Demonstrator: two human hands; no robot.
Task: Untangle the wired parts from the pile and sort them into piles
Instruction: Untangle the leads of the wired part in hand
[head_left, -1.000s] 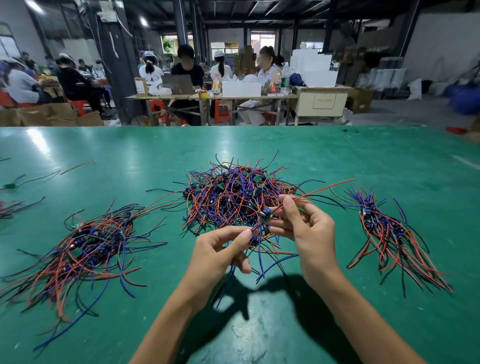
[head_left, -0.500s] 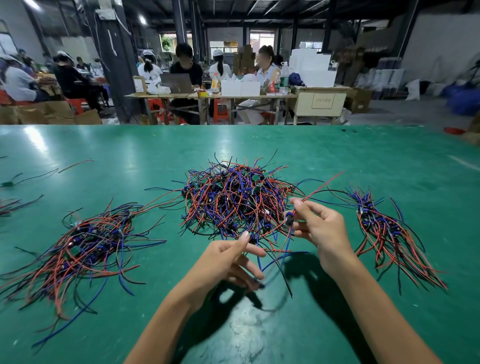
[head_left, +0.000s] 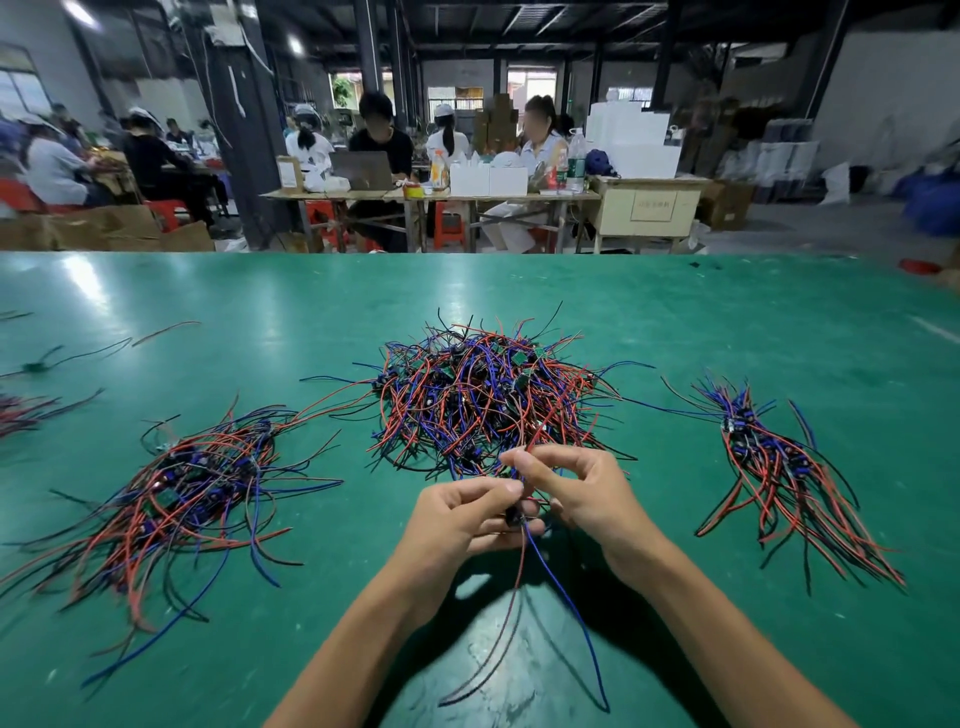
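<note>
A tangled pile (head_left: 483, 395) of red, blue and black wired parts lies mid-table. A sorted pile (head_left: 176, 493) spreads at the left and a narrower sorted pile (head_left: 779, 467) at the right. My left hand (head_left: 462, 514) and my right hand (head_left: 582, 493) meet just in front of the tangled pile. Both pinch one wired part (head_left: 514, 519), a small dark piece between the fingers. Its blue, red and black wires (head_left: 561, 597) hang down toward me over the table. A red wire runs from my right fingertips back into the pile.
The green table (head_left: 675, 322) stretches far back and to both sides. A few loose wires (head_left: 78, 353) lie at the far left edge. Beyond the table, people sit at workbenches with boxes and stools.
My right hand came back from the right toward the centre and lower. The left hand rose to meet it and took hold of the same part. The part's wires now dangle toward me.
</note>
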